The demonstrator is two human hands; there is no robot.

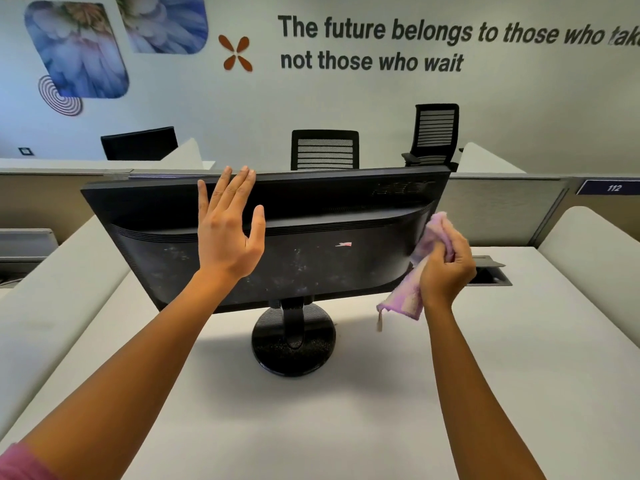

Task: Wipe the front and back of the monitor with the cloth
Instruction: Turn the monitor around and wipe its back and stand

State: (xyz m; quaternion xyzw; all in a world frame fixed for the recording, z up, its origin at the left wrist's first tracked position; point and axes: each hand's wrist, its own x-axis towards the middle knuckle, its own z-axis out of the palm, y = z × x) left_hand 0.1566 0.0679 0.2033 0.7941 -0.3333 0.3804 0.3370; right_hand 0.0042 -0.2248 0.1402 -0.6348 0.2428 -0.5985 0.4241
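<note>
Back of monitor (277,237) facing; right hand (446,271) bunching cloth (415,271) at its right edge, left hand (227,233) flat, spread.

Monitor (311,237): black, pale dust specks. Cloth (420,271): pink-lilac checks. Desk (311,427): white. Chairs (325,150): black, slatted. Sleeve (20,462): pink.

- Black monitor (311,244) stands back-side toward the camera on a white desk (346,410).
- Left hand (227,233), fingers straight, reaches its upper back.
- Right hand (446,271) grips a bunched purple cloth (407,299) beside its right edge.
</note>
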